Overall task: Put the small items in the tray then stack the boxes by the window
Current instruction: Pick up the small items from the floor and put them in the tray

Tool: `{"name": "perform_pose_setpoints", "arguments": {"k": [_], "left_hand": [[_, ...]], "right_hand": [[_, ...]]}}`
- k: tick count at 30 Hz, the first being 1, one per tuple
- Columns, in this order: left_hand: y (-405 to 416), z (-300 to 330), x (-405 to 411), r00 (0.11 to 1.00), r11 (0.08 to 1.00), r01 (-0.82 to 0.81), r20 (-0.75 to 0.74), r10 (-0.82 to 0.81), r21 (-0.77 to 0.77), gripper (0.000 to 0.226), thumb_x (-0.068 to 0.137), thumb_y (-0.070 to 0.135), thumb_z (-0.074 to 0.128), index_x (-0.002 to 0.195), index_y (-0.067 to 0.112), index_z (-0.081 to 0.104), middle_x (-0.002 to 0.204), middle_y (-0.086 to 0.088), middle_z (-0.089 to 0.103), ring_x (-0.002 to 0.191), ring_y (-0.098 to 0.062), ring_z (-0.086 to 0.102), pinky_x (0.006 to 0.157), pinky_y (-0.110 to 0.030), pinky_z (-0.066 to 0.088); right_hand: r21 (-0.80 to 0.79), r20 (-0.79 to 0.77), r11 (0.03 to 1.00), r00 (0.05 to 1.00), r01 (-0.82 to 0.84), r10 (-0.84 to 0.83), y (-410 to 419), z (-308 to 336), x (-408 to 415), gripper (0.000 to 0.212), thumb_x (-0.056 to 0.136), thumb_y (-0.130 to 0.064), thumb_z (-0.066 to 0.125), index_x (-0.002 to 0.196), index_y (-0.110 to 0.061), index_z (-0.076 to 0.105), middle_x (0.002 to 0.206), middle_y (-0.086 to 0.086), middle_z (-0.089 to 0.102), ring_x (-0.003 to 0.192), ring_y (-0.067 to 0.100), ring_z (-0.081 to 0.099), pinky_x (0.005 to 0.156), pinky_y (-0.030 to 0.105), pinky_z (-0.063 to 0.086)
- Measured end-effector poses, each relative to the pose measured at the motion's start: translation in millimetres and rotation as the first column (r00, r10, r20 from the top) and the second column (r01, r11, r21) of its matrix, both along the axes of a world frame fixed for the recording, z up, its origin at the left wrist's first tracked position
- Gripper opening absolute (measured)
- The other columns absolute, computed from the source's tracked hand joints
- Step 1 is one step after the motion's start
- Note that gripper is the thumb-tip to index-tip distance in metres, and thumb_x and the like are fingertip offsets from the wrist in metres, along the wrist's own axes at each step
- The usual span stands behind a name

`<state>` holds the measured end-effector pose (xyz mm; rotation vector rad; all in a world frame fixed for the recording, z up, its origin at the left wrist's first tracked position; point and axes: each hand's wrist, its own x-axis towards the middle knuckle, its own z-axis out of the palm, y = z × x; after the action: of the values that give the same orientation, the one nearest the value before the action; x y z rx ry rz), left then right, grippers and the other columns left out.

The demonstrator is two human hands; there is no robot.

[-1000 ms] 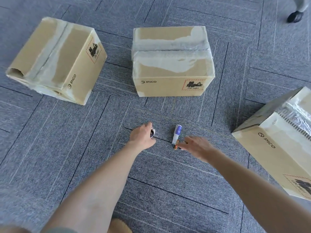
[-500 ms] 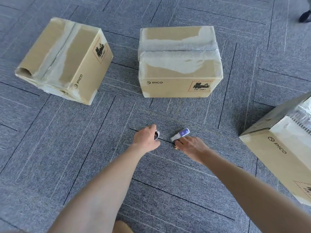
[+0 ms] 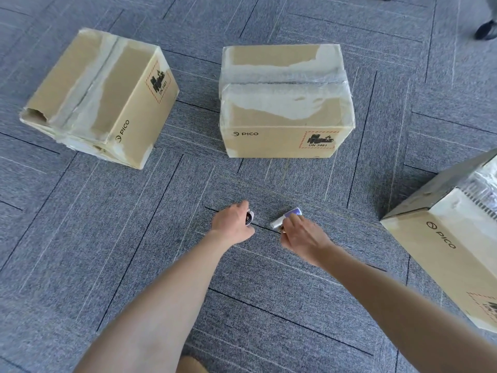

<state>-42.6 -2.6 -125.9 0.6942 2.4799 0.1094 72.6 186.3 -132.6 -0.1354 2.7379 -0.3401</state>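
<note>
I see three taped cardboard boxes ringing the work spot: left box (image 3: 102, 95) tilted at far left, middle box (image 3: 285, 100) straight ahead, right box (image 3: 454, 238) cut by the right edge. Bare grey carpet (image 3: 80, 238) lies between them and my hands. My left hand (image 3: 232, 224) curls round a small dark round item (image 3: 250, 218); my right hand (image 3: 301, 234) pinches a white-and-purple tube (image 3: 286, 217) low over the carpet. A dark shoe (image 3: 485, 29) shows far right.
</note>
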Motion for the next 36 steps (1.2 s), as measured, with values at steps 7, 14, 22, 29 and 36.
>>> {"name": "perform_pose_setpoints", "arguments": {"k": [7, 14, 22, 29, 36], "left_hand": [[-0.2, 1.3, 1.3, 1.0, 1.0, -0.018, -0.007, 0.018, 0.02, 0.054, 0.088, 0.035, 0.071, 0.13, 0.014, 0.045, 0.108, -0.006, 0.064, 0.081, -0.018, 0.063, 0.062, -0.026, 0.05], [-2.1, 0.0, 1.0, 0.999, 0.998, -0.047, 0.016, 0.046, 0.048, 0.056, 0.087, 0.034, 0.072, 0.132, 0.014, 0.045, 0.11, -0.006, 0.064, 0.081, -0.018, 0.062, 0.062, -0.024, 0.052], [-3.1, -0.6, 1.7, 0.998, 0.996, -0.055, 0.019, 0.054, 0.072, 0.058, 0.088, 0.033, 0.072, 0.135, 0.012, 0.044, 0.113, -0.007, 0.064, 0.084, -0.018, 0.06, 0.067, -0.026, 0.054], [-3.0, -0.7, 1.6, 0.999, 0.995, -0.05, 0.013, 0.049, 0.081, 0.058, 0.088, 0.032, 0.072, 0.135, 0.012, 0.044, 0.113, -0.007, 0.065, 0.087, -0.019, 0.063, 0.069, -0.027, 0.056], [-3.3, 1.6, 1.6, 0.999, 0.997, -0.04, 0.014, 0.039, 0.066, 0.055, 0.088, 0.032, 0.071, 0.132, 0.012, 0.045, 0.112, -0.008, 0.064, 0.087, -0.02, 0.065, 0.072, -0.031, 0.06]], "right_hand": [[-0.139, 0.13, 0.973, 0.978, 0.182, -0.165, 16.0, 6.0, -15.6, 0.024, 0.106, -0.026, 0.043, 0.119, -0.007, 0.05, 0.093, 0.003, 0.056, 0.061, 0.008, 0.045, 0.054, 0.023, 0.046], [-0.025, 0.164, 0.985, 0.973, 0.168, -0.162, 24.1, 15.0, -40.2, 0.016, 0.094, -0.011, 0.049, 0.107, -0.011, 0.059, 0.095, 0.001, 0.065, 0.058, 0.004, 0.045, 0.045, 0.016, 0.033], [-0.053, 0.221, 0.995, 0.973, 0.086, -0.072, 24.4, 5.2, -42.2, 0.021, 0.103, -0.023, 0.047, 0.111, -0.01, 0.06, 0.095, 0.004, 0.067, 0.056, 0.004, 0.045, 0.045, 0.015, 0.033], [-0.126, 0.196, 0.966, 0.96, 0.227, -0.2, 22.4, 7.4, -35.4, 0.024, 0.105, -0.022, 0.046, 0.116, -0.009, 0.062, 0.086, -0.001, 0.06, 0.059, 0.005, 0.052, 0.054, 0.02, 0.046], [0.062, 0.076, 0.998, 0.997, -0.004, -0.001, 31.6, 15.5, -39.3, 0.04, 0.102, -0.049, 0.037, 0.126, -0.024, 0.056, 0.086, -0.005, 0.065, 0.054, 0.005, 0.045, 0.046, 0.016, 0.03]]}}
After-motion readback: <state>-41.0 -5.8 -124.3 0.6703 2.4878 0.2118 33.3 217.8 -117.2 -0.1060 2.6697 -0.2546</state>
